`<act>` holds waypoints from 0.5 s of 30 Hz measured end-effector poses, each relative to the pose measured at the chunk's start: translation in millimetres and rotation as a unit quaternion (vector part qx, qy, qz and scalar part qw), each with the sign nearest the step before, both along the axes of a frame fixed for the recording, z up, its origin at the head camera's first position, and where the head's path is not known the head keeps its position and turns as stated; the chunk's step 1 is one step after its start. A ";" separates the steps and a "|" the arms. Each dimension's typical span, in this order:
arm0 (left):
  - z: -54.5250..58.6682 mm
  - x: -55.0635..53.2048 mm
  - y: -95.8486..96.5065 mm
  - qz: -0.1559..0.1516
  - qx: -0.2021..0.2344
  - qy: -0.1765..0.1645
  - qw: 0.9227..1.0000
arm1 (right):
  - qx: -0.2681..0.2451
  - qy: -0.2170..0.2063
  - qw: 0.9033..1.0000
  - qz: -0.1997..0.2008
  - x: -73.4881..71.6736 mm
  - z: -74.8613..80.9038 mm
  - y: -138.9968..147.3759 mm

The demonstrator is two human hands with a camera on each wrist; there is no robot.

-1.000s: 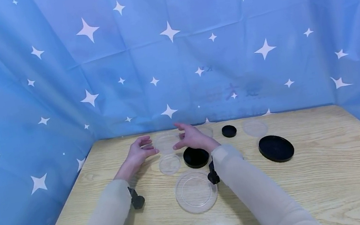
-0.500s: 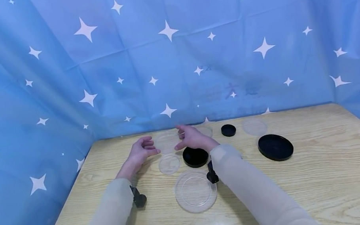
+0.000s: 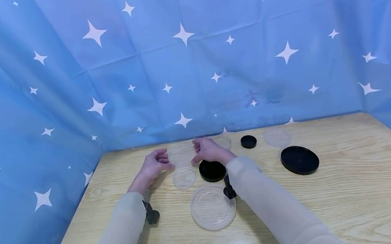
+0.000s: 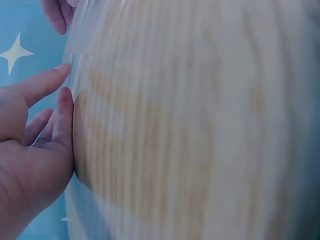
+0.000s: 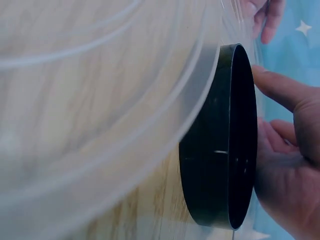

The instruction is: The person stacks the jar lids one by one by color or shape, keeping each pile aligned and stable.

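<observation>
At the back of the table, a clear round plastic saucer (image 3: 182, 155) lies between my two hands. My left hand (image 3: 153, 165) curves round its left side, thumb toward me and fingers behind. On the opposite side, my right hand (image 3: 208, 150) holds the rim with curved fingers. The contact is hard to see because the saucer is transparent. Under the right hand sits a black round saucer (image 3: 212, 171), which shows side-on in the right wrist view (image 5: 215, 145). A smaller clear saucer (image 3: 184, 178) lies in front of the held one.
A large ringed clear saucer (image 3: 213, 207) lies nearer to me. Beyond the right hand are another clear saucer (image 3: 224, 141), a small black saucer (image 3: 248, 142), a faint clear one (image 3: 277, 138) and a big black saucer (image 3: 300, 160). A blue star curtain (image 3: 186, 67) borders the wooden table.
The right hand's fingers have drawn in from a wider spread, and its thumb has shifted slightly right. My left hand has moved a little to the right. The other saucers stay put.
</observation>
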State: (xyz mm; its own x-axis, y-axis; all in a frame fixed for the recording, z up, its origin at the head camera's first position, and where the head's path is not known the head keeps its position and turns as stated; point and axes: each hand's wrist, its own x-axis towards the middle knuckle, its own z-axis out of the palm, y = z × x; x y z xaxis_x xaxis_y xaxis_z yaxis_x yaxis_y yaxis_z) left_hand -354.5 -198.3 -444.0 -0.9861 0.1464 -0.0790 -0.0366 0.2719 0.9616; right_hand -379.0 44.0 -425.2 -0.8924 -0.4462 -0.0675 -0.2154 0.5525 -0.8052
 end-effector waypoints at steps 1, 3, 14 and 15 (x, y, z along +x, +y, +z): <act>-0.2 0.1 -0.3 0.000 -0.005 0.001 1.000 | 0.002 0.001 1.000 0.001 -0.1 -0.2 -0.5; -0.8 0.1 -0.8 -0.001 -0.017 0.003 1.000 | 0.007 0.004 1.000 0.003 -0.1 -0.1 -1.3; 0.5 -1.4 0.1 -0.007 -0.064 -0.005 0.998 | 0.035 0.011 0.999 0.005 -0.8 -0.9 -2.7; 0.4 -1.0 0.1 -0.006 -0.065 -0.005 0.998 | 0.035 0.009 0.999 0.006 -0.7 -1.1 -3.0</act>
